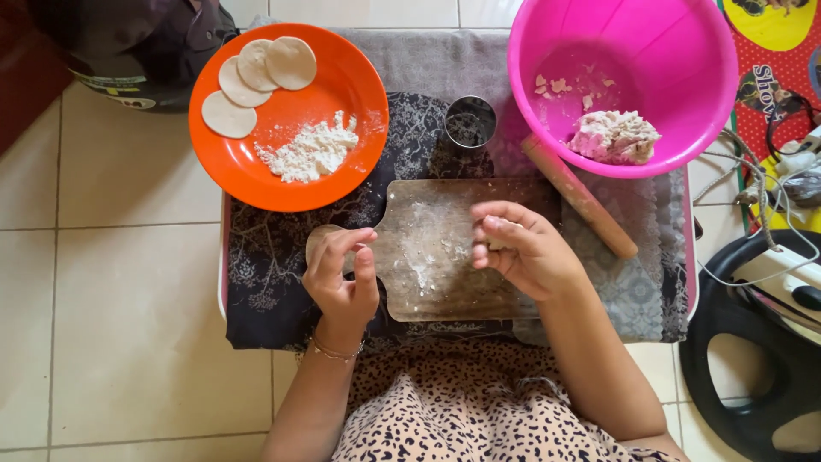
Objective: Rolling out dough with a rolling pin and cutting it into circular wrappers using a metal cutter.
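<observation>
Leopard-print cloth (462, 411) fills the bottom of the view, and just beyond it both hands work over a floured wooden board (445, 282).

Left hand (342, 274) rests at the board's handle end, fingers loosely curled with the thumb lifted; whether it pinches anything I cannot tell. Right hand (522, 248) hovers above the board's middle, its fingertips drawn together on a small pale dough piece (496, 244), mostly hidden by the fingers.

Judging by the layout, the step in hand looks like shaping a small portion of dough before flattening it. The next move would seem to call for setting the piece on the floured patch and taking up the rolling pin (581, 198), which lies slantwise at the board's far right corner, its upper end touching the pink bowl (547, 85).

What shows of the dough piece is off-white and soft-looking. A larger ragged lump (614, 137) sits in the bowl with a few crumbs near it. Four thin round discs (256, 73) overlap on the orange plate (342, 85) beside a flour heap (312, 152). A round metal cutter (469, 121) stands between plate and bowl on the dark patterned cloth (265, 257).
</observation>
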